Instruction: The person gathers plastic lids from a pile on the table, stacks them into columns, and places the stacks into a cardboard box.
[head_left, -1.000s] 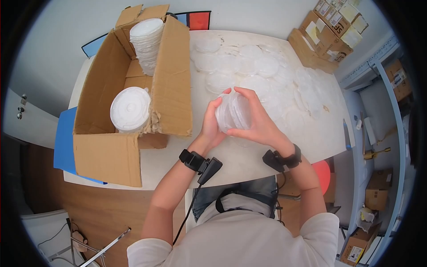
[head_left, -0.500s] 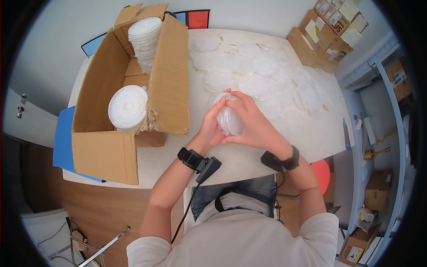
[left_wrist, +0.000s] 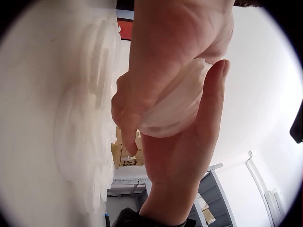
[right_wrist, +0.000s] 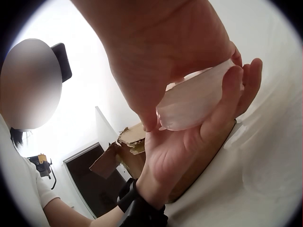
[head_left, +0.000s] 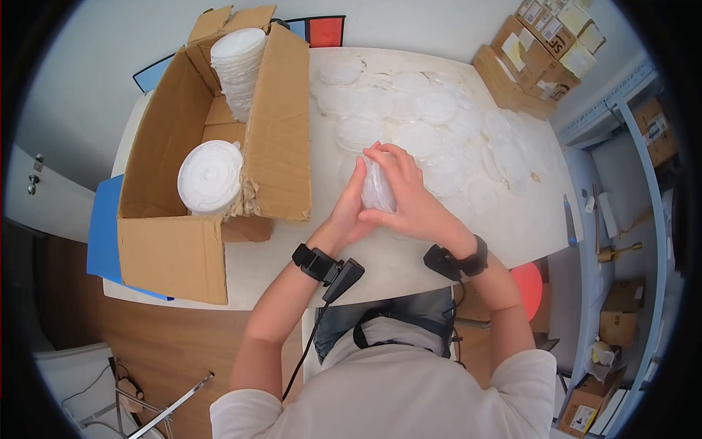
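A short stack of translucent plastic lids (head_left: 378,192) stands on edge between my two hands, above the near part of the table. My left hand (head_left: 349,210) grips it from the left, thumb raised along the side. From the right, my right hand (head_left: 415,201) curls over it, fingers across the top and thumb low at the near edge. The right wrist view shows the layered rims of the lids (right_wrist: 194,101) lying between both palms. Many loose clear lids (head_left: 424,110) lie spread over the table just beyond my hands.
On the left stands an open cardboard box (head_left: 281,146) holding a tall stack of white lids (head_left: 238,69) and another round stack (head_left: 210,177). Cardboard cartons (head_left: 523,66) sit at the back right corner. A blue-handled tool (head_left: 569,219) lies near the right edge, beside shelving (head_left: 640,168).
The lid stack has turned from facing partly upward to nearly edge-on. My right hand has shifted slightly left and closed in around it, nearer my left hand.
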Demonstrator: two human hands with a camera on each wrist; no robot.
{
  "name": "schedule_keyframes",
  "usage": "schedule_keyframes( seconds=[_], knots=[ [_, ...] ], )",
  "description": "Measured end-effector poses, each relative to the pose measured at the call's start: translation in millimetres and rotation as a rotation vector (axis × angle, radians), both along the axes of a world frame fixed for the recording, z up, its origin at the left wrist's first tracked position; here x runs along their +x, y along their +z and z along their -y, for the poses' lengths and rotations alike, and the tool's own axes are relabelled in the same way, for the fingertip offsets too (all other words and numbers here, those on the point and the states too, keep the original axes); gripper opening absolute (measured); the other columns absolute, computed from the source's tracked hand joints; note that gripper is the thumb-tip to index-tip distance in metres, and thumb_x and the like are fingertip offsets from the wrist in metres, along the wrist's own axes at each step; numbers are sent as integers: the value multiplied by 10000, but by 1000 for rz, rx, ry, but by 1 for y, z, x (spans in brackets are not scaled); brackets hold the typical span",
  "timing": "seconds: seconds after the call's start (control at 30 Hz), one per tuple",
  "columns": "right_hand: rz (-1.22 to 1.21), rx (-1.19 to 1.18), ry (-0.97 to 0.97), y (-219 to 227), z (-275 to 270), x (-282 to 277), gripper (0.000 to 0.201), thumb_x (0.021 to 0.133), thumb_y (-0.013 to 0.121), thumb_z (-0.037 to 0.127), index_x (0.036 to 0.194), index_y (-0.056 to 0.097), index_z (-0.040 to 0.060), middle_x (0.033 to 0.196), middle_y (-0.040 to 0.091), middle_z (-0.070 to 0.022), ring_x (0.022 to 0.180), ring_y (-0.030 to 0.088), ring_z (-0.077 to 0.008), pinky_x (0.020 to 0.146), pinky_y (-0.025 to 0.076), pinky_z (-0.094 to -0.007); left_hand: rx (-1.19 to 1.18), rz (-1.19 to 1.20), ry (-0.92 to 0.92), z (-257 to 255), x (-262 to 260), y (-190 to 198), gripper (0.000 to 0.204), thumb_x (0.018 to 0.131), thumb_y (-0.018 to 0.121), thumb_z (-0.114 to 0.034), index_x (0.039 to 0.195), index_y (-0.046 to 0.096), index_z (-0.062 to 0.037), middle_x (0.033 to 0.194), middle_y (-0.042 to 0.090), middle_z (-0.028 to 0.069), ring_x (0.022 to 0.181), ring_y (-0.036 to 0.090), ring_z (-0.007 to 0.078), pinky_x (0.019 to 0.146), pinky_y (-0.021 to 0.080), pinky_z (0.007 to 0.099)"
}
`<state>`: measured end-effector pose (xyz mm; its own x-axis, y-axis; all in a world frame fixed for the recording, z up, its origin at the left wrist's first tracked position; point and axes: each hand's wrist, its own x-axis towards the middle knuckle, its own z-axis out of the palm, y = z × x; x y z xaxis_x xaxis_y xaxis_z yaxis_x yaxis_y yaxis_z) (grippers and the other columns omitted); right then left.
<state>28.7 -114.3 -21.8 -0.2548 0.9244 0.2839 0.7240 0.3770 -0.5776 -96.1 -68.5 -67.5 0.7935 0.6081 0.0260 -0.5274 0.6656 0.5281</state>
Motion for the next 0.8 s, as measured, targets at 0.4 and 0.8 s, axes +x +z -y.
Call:
schedule_keyframes(
  seconds=[0.4, 0.8],
  knots=[
    [154, 208, 15, -16, -3, 2, 890, 670, 699, 420, 1349, 227, 91, 1338, 227, -192, 1246, 223, -386, 995, 230, -480, -20, -91, 38, 2, 1, 4, 520, 911, 296, -465, 1335, 292, -162, 1304, 401, 71, 1201, 397, 223, 985, 330, 389],
    [30, -16, 79, -9, 0, -1, 905, 687, 678, 420, 1372, 193, 81, 1372, 186, -215, 1278, 193, -375, 1034, 178, -468, -53, -65, 20, 4, 0, 9, 511, 889, 353, -415, 1310, 331, -125, 1276, 426, 70, 1167, 427, 229, 962, 352, 387]
  ],
)
